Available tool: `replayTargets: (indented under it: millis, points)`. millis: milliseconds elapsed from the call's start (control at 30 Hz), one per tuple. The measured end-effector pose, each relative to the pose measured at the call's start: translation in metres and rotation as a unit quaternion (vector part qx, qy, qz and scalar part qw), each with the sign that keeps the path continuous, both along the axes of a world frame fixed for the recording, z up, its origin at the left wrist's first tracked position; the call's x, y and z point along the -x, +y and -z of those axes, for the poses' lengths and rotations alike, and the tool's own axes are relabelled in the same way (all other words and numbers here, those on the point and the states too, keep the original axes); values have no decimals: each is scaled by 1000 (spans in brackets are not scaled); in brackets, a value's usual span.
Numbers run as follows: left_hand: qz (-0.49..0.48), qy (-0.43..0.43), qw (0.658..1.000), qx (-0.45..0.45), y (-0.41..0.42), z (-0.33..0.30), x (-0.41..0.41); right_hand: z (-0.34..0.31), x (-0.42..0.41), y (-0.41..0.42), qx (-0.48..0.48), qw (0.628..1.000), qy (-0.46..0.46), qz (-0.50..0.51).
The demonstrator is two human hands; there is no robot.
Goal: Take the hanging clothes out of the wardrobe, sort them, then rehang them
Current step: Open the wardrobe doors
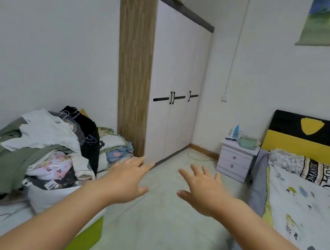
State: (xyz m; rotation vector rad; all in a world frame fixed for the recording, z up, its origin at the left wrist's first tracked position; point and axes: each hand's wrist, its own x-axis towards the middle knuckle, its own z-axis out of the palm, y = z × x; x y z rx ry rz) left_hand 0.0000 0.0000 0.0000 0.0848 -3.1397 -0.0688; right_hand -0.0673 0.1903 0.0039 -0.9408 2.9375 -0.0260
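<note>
1. Left hand (128, 179) and right hand (204, 192) both stretched forward over the floor (162, 222), palms down, fingers straight and spread, holding nothing. Hands apart, a gap of bare floor between them.
2. Wardrobe (172, 85) ahead in the corner, all doors closed. White flat fronts, dark bar handles, wood-grain side panel, grey top edge. Pale cloth bundle on top, partly cut off.
3. Clothes (42, 144) lie in a loose heap on the left, on a low surface with a lime-green front. White, olive, black and printed fabrics, crumpled; wire hangers (69, 113) poke out near the top. A white bag sits at the heap's near edge.
4. Nightstand (236, 158) right of the wardrobe, pale, two drawers, small items on top, too blurred to tell.
5. Bed (304, 200) at right: black-and-yellow headboard, leaf-print sheet, lettered pillow.
6. Thin cord loops on the floor by the wardrobe's base.
</note>
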Motion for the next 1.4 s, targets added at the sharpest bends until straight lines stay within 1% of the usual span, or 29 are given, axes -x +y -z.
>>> replayTargets:
  millis: [133, 267, 500, 700, 833, 967, 1267, 1400]
  points:
    - [1, -16, 1000, -8, -29, 12, 51, 12, 44, -23, -7, 1000, -8, 15]
    - [26, -3, 1000, -12, -69, 18, 108, 20, 93, -61, -10, 1000, -11, 27]
    - [69, 11, 996, -49, -143, 15, 204, 15, 181, -133, 11, 998, -14, 61]
    - [81, -11, 992, -96, -176, 21, 278, 19, 243, -164, -8, 996, -43, 81]
    - [79, -14, 990, -113, -188, 31, 331, 23, 298, -177, -14, 995, -43, 85]
    - [90, -25, 989, -111, -192, 31, 395, 26, 364, -180, -5, 996, -40, 82]
    - [114, -5, 987, -113, -165, 16, 549, 15, 515, -161, 21, 997, -15, 78]
    - [110, -4, 987, -119, -165, 17, 604, 22, 573, -165, 22, 998, -27, 61]
